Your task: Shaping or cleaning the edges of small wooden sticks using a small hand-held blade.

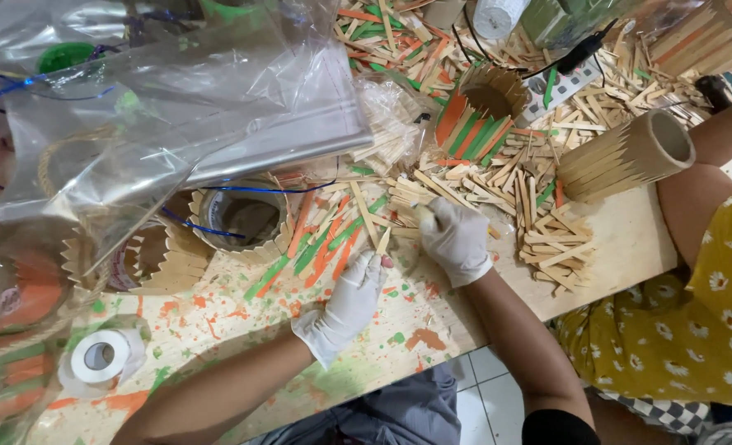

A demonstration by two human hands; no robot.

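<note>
Head view: left hand (351, 298) pinches a plain stick (382, 241); right hand (457, 239) seemingly grips another stick (420, 213) just beside.

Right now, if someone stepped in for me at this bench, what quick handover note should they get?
Left hand, gloved, pinches a plain wooden stick at its lower end.
Right hand, gloved, rests on the pile of plain sticks, fingers curled over a few.
Orange and green sticks lie loose ahead of the left hand.
Done: a plain stick-clad tube lies on its side far right; an orange-and-green one stands behind the pile.
Left: many loose sticks are unused; a tape roll sits near left on the paint-spattered table.
</note>
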